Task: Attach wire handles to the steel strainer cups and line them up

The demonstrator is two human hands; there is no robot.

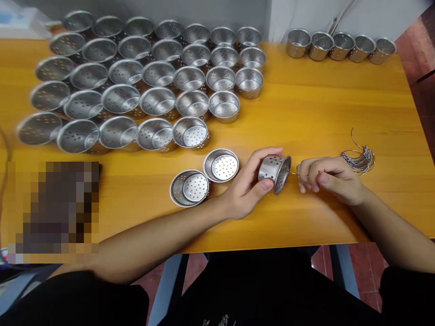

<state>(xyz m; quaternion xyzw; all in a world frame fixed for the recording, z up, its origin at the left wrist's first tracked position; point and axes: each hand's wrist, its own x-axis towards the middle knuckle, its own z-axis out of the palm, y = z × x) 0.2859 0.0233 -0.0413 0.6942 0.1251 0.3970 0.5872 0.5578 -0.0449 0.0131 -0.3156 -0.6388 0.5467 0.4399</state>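
My left hand (pixel 246 183) is closed around a small perforated metal cup (pixel 274 172), held on its side with its open mouth facing right. My right hand (pixel 328 177) is pinched on a thin wire handle (pixel 294 173) whose end touches the cup's rim. Two more perforated cups (pixel 189 187) (pixel 221 165) stand upright on the table just left of my left hand. A pile of bent wire handles (pixel 360 159) lies just right of my right hand.
Several rows of the same metal cups (pixel 142 81) fill the back left of the orange wooden table (pixel 322 113). A short row of cups (pixel 340 45) stands at the back right. A blurred dark patch (pixel 54 210) covers the front left. The table's front edge is close to my body.
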